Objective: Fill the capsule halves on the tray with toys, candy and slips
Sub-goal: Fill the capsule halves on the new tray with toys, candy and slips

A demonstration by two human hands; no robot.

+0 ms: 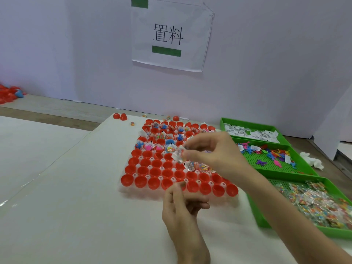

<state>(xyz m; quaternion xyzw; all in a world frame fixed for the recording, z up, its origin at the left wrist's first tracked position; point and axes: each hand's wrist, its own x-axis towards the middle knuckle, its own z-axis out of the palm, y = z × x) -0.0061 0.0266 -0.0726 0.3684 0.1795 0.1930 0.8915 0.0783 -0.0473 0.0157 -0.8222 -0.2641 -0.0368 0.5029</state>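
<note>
A clear tray (198, 197) of red capsule halves (154, 171) lies mid-table. Its far rows hold toys, candy packets and slips; the near rows look empty. My right hand (213, 155) hovers over the tray's middle and pinches a clear candy packet (178, 154) between thumb and fingertips. More candy packets (200, 167) show just under that hand. My left hand (182, 204) sits at the tray's near edge with its fingers curled. I cannot tell whether it holds anything.
Three green trays stand to the right: slips (251, 130) farthest, coloured toys (272, 155) in the middle, candy packets (314, 202) nearest. Loose red halves (120, 116) lie behind the capsule tray. A crumpled tissue (312, 159) and a pile of red capsules (9, 94) sit at the edges.
</note>
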